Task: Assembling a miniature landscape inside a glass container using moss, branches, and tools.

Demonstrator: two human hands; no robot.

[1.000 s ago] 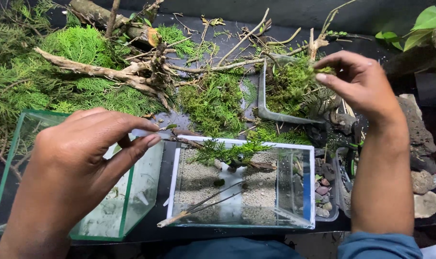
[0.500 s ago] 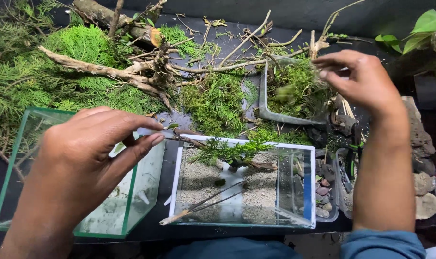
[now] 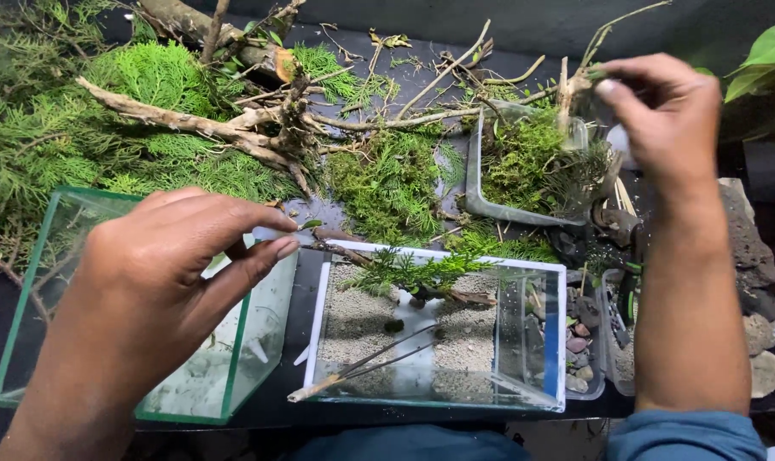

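My left hand [image 3: 161, 282] pinches one end of a thin twig with green fronds [image 3: 404, 271] that reaches across a small glass tank [image 3: 524, 341] floored with pale sand. My right hand [image 3: 661, 115] is raised over a grey tray of moss [image 3: 477, 183], its fingertips pinched on a small bit of moss by a forked stick [image 3: 567, 85]. Long metal tweezers [image 3: 362, 367] lie on the sand inside the tank.
A second glass tank [image 3: 37, 256] with green edges stands at the left under my left hand. Driftwood branches [image 3: 191, 124], ferny greens and moss clumps [image 3: 387, 179] cover the dark table behind. Containers of pebbles [image 3: 579, 350] and rough stones [image 3: 759, 256] sit at the right.
My right hand has lifted slightly from the moss tray and shifted right, fingers closing on a bit of moss. The left hand keeps the twig nearly still.
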